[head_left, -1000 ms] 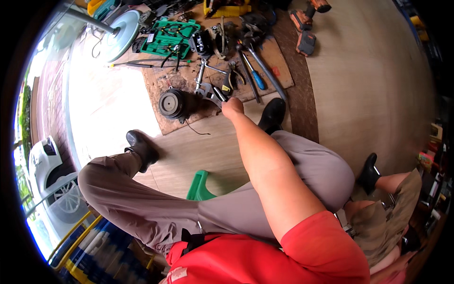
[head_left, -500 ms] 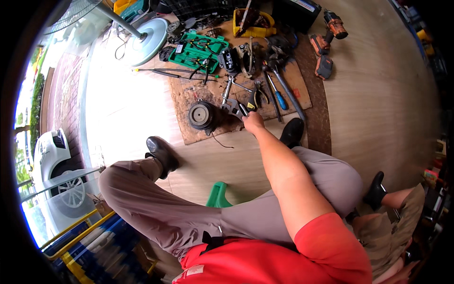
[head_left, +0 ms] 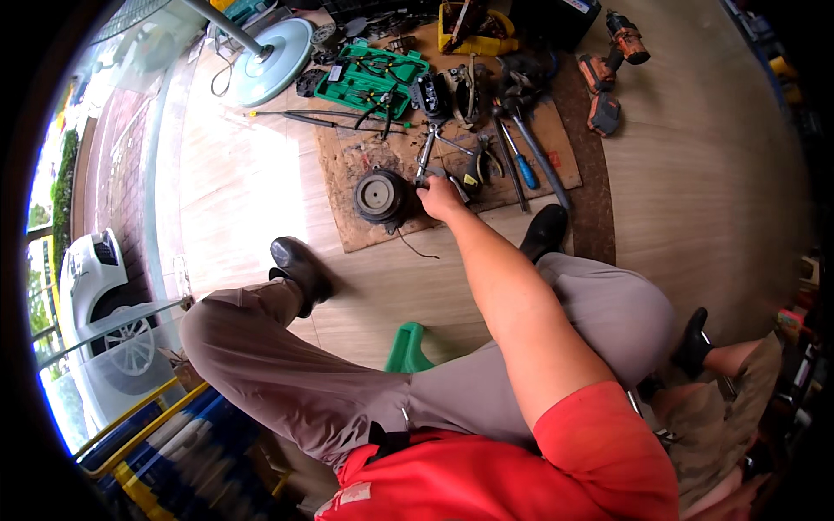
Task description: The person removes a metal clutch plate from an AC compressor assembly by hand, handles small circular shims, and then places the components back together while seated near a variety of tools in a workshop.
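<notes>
My right hand (head_left: pixel 441 201) reaches down to the stained cardboard mat (head_left: pixel 347 234), its fingers drawn together. The fingertips are at the lower end of a silver wrench (head_left: pixel 426 153); whether they grip it or something beside it is hidden. An adjustable wrench (head_left: pixel 457 186) lies partly behind the hand. Just left of the fingers sits a round black pulley-like part (head_left: pixel 380 196) with a thin wire trailing from it. Pliers with dark and yellow handles (head_left: pixel 474 170) lie to the right. My left hand is out of the picture.
Beyond lie a green tool case (head_left: pixel 372 78), a yellow container (head_left: pixel 476 35), a blue-handled screwdriver (head_left: pixel 526 170) and a long metal bar (head_left: pixel 540 156). A cordless drill (head_left: pixel 613 61) rests at far right, a fan base (head_left: pixel 276 62) at far left. Another person's shoe (head_left: pixel 692 347) shows at right.
My right hand has shifted left from the adjustable wrench's lower end toward the silver wrench and the round part. The view has tilted slightly, moving the mat up and right.
</notes>
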### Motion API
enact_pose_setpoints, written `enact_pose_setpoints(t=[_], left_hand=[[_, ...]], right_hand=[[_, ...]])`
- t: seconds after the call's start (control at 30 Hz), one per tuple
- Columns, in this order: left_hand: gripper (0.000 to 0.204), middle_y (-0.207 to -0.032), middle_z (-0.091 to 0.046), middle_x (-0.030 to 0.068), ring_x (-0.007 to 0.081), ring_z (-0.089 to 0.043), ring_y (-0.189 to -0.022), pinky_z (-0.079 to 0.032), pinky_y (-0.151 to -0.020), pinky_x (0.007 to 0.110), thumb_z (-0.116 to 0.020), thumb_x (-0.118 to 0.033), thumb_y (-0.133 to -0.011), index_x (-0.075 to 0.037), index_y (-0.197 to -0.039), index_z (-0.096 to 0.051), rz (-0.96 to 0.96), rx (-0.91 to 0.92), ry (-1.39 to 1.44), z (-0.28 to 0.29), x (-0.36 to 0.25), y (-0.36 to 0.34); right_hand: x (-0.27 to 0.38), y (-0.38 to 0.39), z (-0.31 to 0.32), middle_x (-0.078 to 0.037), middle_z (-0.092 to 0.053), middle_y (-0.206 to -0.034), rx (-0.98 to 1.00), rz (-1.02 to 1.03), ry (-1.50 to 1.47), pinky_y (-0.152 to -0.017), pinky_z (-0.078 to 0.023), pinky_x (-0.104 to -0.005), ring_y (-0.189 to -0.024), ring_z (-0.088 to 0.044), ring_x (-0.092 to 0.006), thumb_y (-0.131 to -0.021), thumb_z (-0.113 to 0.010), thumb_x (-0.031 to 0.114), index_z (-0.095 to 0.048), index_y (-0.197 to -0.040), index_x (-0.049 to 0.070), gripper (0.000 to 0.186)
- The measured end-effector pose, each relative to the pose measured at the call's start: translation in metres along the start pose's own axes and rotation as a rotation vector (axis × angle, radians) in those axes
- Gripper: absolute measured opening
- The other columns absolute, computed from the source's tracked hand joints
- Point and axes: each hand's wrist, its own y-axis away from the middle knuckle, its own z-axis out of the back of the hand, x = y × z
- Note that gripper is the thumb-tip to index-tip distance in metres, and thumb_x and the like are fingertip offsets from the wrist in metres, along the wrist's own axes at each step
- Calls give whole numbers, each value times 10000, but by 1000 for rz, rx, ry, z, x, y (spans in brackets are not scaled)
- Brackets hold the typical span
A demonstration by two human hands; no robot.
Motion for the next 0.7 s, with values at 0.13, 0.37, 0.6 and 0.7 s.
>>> enact_pose_setpoints(t=[0.13,0.37,0.6,0.7], left_hand=[[258,-1062,-680,160,279,-659,-935,-535,-792,380,-550,-144,-919,-14,-1120,-648,-9,-8,22,1,4,-6],[250,-1064,-676,171,291,-657,-941,-530,-796,387,-543,-126,-916,-10,-1112,-647,-51,-22,29,2,4,-13],[242,-1067,-672,181,303,-655,-947,-525,-800,394,-536,-109,-914,-6,-1104,-645,-104,-45,18,7,5,-13],[238,-1068,-671,186,308,-654,-950,-523,-801,397,-533,-102,-913,-5,-1100,-644,-125,-53,9,10,3,-15]], right_hand=[[-6,4,4,-205,-670,-1080,3,-30,6,-902,-492,-429,-1053,-619,-364,-865,-653,314,-671,-1082,37,352],[-19,-1,-7,-202,-679,-1059,-19,-29,45,-885,-498,-425,-1037,-630,-358,-855,-668,310,-676,-1067,15,364],[-6,4,-13,-212,-667,-1101,57,-9,6,-917,-493,-453,-1064,-621,-372,-859,-647,313,-686,-1059,25,353],[-9,5,-11,-214,-666,-1104,51,-4,16,-916,-495,-450,-1067,-621,-367,-863,-643,310,-682,-1060,16,356]])
